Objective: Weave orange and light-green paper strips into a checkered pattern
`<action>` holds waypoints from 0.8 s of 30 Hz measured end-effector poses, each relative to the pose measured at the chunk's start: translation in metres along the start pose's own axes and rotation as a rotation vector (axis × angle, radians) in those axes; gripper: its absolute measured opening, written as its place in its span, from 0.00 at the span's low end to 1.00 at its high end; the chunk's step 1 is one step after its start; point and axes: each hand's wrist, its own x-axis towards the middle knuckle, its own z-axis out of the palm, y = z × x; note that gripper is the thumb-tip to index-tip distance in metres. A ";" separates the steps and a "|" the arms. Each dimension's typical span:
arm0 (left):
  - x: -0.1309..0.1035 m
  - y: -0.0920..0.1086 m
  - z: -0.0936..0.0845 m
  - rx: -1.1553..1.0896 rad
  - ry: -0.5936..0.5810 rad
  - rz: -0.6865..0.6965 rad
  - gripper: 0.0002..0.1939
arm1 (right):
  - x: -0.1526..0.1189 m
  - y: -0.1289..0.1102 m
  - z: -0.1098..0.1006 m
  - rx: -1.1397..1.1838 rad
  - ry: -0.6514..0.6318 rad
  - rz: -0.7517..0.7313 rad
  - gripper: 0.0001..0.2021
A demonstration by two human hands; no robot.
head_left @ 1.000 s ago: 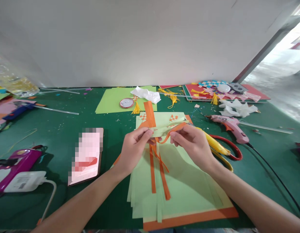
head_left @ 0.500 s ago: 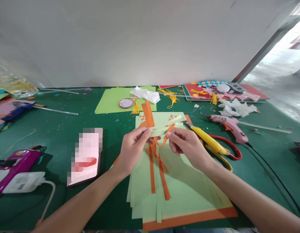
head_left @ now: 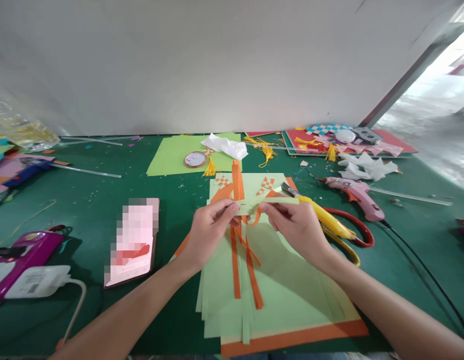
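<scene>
My left hand [head_left: 211,225] is closed, thumb over fingers, on the joint of some narrow paper strips. From that joint an orange paper strip [head_left: 237,180] stands up and away from me. My right hand [head_left: 297,220] pinches a light green paper strip [head_left: 282,200], whose free end points right; a curled orange strip [head_left: 256,217] runs to the same fingertips. Both hands are over a stack of light green paper [head_left: 295,280]. Loose orange strips [head_left: 251,280] lie on it below my hands. Beyond are small orange-and-green checkered woven pieces [head_left: 267,185]. The exact weave at the joint is partly hidden by my fingers.
Right of the stack lie a yellow utility knife [head_left: 331,220], red-and-yellow-handled scissors [head_left: 363,230] and a pink glue gun [head_left: 361,195] with its cord. On the left are a phone [head_left: 136,240], a white charger [head_left: 36,281] and a blue glue gun [head_left: 27,172]. A grey panel [head_left: 216,65] rises behind.
The upright orange strip has swung from a left lean to nearly vertical. The green strip at my right hand now lies flatter, and my right hand has moved slightly right.
</scene>
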 end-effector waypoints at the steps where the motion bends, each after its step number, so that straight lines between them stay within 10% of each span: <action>1: 0.000 0.000 0.000 -0.005 -0.004 -0.001 0.13 | 0.000 0.001 0.000 -0.045 0.020 -0.042 0.22; 10: -0.001 -0.004 -0.001 0.044 -0.079 0.015 0.13 | 0.000 0.007 -0.001 -0.109 0.035 -0.268 0.08; 24: -0.001 -0.001 0.001 0.050 -0.063 0.018 0.13 | 0.001 -0.001 -0.007 0.174 -0.036 -0.138 0.02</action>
